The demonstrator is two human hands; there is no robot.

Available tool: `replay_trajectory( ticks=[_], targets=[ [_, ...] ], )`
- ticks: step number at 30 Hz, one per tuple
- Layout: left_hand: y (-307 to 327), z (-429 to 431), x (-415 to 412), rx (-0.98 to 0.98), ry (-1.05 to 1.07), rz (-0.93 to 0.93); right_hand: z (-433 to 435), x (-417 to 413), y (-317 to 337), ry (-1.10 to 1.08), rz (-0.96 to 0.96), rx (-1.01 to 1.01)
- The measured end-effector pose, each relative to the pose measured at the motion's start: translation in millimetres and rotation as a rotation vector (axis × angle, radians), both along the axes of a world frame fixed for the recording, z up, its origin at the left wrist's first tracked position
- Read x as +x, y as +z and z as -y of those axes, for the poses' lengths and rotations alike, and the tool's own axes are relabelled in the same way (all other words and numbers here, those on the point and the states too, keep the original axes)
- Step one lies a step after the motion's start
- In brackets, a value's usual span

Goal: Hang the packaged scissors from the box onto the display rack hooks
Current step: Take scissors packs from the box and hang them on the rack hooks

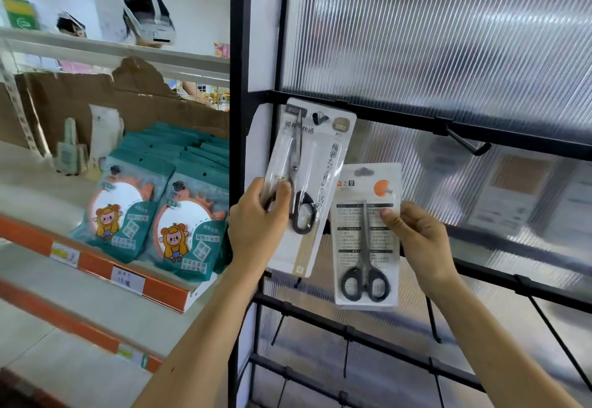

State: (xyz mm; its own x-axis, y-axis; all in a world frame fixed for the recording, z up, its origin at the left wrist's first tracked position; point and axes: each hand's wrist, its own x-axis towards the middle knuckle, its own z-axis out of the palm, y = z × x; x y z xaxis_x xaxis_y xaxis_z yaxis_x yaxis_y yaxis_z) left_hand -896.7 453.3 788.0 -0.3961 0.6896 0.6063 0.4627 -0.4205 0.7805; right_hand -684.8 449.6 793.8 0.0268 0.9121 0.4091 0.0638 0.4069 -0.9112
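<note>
Gripping large scissors pack (320,145) in left hand (256,218), fingers curled on its side, seemingly seating hang hole on hook (318,118) above hand. Pinching small scissors pack (365,247) in right hand (419,241), holding ready, probably for free hook (467,146) above it.

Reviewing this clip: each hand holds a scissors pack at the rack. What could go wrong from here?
The large scissors pack sits tilted, its hole seemingly just over the hook tip; if the left hand lets go early, it may slide off. The right hand pinches the small scissors pack by one edge only, so it might twist or drop before reaching the empty hook.
</note>
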Motion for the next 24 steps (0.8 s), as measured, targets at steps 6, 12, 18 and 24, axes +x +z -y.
replay_trajectory(
  ticks=[6,12,18,24],
  targets=[
    [19.8,-40.0,18.6,-0.136,-0.045,-0.029,-6.1,6.9,2.7,-0.085,0.015,-0.021],
    [18.8,-81.6,37.7,-0.318,-0.062,-0.116,-16.3,17.5,8.4,-0.227,0.085,-0.014],
    [10.1,-83.3,48.8,-0.165,-0.051,-0.043,-7.6,27.3,10.0,-0.182,0.072,0.036],
    [8.1,-41.6,63.2,-0.014,-0.270,0.042,19.3,37.3,13.8,-0.118,0.063,0.143]
  ],
)
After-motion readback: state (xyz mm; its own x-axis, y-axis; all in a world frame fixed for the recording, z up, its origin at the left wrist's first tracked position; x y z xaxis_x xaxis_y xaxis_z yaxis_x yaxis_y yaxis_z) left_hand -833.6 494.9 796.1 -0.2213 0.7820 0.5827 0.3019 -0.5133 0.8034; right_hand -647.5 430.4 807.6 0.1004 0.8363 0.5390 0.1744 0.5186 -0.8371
